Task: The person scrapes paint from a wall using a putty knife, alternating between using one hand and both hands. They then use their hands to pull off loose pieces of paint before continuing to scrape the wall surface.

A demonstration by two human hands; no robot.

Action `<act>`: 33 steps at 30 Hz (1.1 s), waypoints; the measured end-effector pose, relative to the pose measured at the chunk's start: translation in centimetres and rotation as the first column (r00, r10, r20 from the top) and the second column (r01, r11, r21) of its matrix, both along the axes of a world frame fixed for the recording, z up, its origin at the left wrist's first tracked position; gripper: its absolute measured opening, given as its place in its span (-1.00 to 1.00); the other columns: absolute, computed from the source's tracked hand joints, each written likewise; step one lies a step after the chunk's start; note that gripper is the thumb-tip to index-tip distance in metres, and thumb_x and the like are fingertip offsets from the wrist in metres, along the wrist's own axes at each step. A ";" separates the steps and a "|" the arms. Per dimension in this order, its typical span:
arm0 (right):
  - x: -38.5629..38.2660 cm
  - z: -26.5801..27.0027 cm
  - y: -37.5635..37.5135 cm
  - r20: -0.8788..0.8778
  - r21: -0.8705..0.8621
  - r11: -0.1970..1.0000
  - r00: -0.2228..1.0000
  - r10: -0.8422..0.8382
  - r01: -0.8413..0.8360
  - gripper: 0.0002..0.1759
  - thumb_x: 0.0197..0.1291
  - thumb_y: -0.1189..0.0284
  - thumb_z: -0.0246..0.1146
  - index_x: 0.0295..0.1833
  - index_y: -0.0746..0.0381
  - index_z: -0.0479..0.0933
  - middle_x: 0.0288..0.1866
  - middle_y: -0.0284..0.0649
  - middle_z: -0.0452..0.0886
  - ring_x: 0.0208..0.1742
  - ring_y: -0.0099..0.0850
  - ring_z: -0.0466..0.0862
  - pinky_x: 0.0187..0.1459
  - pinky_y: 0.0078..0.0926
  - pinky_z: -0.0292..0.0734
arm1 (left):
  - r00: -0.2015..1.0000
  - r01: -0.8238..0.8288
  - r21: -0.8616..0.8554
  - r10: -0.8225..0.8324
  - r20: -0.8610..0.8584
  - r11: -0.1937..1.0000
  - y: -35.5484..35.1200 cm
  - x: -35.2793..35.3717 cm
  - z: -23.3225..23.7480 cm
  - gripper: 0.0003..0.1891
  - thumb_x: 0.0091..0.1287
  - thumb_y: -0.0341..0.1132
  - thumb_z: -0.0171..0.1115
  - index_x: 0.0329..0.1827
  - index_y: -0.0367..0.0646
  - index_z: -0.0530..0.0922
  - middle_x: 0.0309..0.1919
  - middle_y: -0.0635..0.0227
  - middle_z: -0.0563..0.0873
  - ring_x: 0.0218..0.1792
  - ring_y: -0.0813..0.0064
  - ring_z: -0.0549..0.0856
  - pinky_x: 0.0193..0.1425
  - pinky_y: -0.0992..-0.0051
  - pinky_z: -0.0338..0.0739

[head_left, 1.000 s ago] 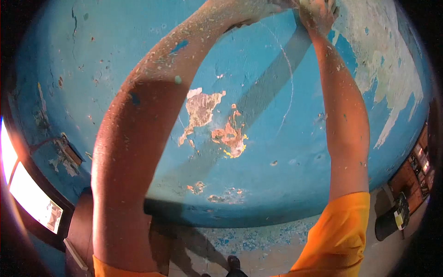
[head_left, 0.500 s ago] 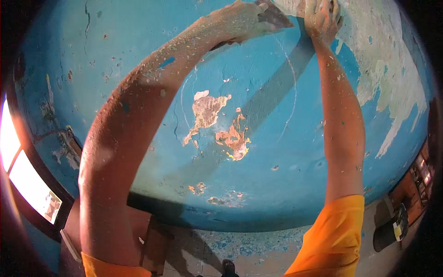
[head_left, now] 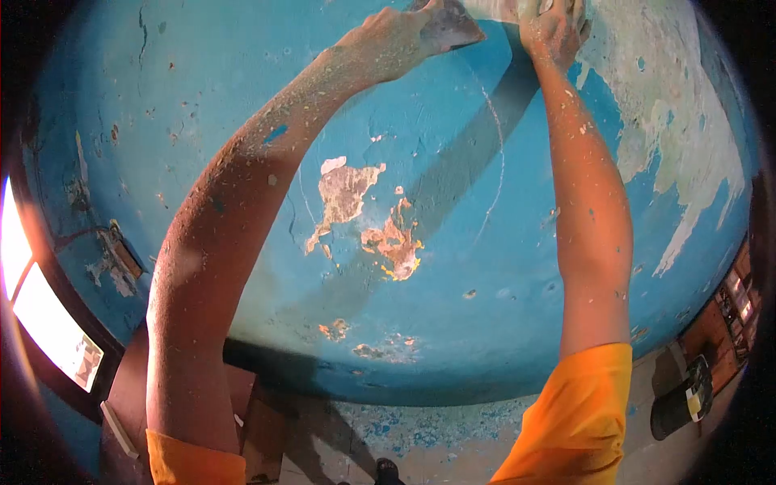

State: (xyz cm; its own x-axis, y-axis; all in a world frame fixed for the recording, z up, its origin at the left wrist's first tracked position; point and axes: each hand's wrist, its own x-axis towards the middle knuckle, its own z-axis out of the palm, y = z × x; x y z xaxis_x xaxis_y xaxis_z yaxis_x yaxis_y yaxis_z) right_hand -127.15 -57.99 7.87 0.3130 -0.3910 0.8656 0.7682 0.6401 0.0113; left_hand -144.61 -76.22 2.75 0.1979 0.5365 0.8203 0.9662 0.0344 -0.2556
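My left hand, at the top centre, is closed on a flat scraper blade that lies near the blue painted wall. To its right, my right hand is up at the wall's bared pale strip, with its fingers bent and partly cut off by the top edge. Whether it holds anything is hidden. Paint flakes cover both forearms. A large pale patch without blue paint lies to the right of my right hand.
Smaller chipped patches mark the wall's middle. A bright window is at the left. Blue flakes litter the floor below. A dark object with a pale label stands at the lower right, near brown wooden furniture.
My left hand and the blade have shifted left, opening a wider gap to my right hand. The whole view has moved slightly, and my right hand appears a little further left.
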 end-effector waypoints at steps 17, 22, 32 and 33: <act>-0.3 -0.8 -1.2 0.023 -0.067 0.996 0.998 0.052 -0.050 -0.50 0.32 0.11 0.06 0.22 0.21 0.43 0.30 0.01 0.40 0.40 -0.05 0.29 0.38 0.02 0.13 | 0.949 0.252 -0.133 -0.217 0.229 0.959 -1.7 4.1 3.6 -0.30 0.38 -0.03 0.14 0.33 -0.51 0.23 -0.04 -0.23 0.63 -0.08 -0.04 0.68 -0.02 0.15 0.59; -0.2 -0.5 -0.5 0.000 -0.033 0.998 0.999 0.046 -0.046 -0.50 0.31 0.13 0.08 0.23 0.21 0.42 0.30 0.01 0.39 0.40 -0.06 0.29 0.37 0.01 0.14 | 0.981 0.181 0.013 -0.181 0.074 0.983 0.3 0.0 -4.2 -0.49 0.39 0.01 0.13 0.32 -0.01 0.38 -0.16 -0.06 0.71 -0.25 0.05 0.75 -0.17 0.19 0.67; -0.2 -1.0 -1.4 0.068 0.006 0.998 0.996 -0.066 0.065 -0.47 0.23 0.12 0.19 0.20 0.23 0.45 0.26 -0.01 0.44 0.37 -0.03 0.31 0.36 0.01 0.15 | 0.896 0.365 -0.015 -0.347 0.276 0.931 0.4 2.8 1.8 -0.36 0.38 -0.04 0.15 0.27 -0.46 0.31 -0.05 -0.19 0.64 -0.09 0.00 0.69 -0.03 0.18 0.59; -0.2 -1.0 -1.3 0.057 -0.040 0.999 0.998 -0.007 0.009 -0.48 0.24 0.12 0.18 0.20 0.23 0.45 0.26 -0.01 0.44 0.37 -0.04 0.31 0.36 0.00 0.15 | 0.893 0.371 -0.019 -0.351 0.281 0.929 0.6 2.9 1.5 -0.36 0.38 -0.04 0.15 0.27 -0.46 0.31 -0.05 -0.19 0.64 -0.09 0.00 0.69 -0.03 0.18 0.59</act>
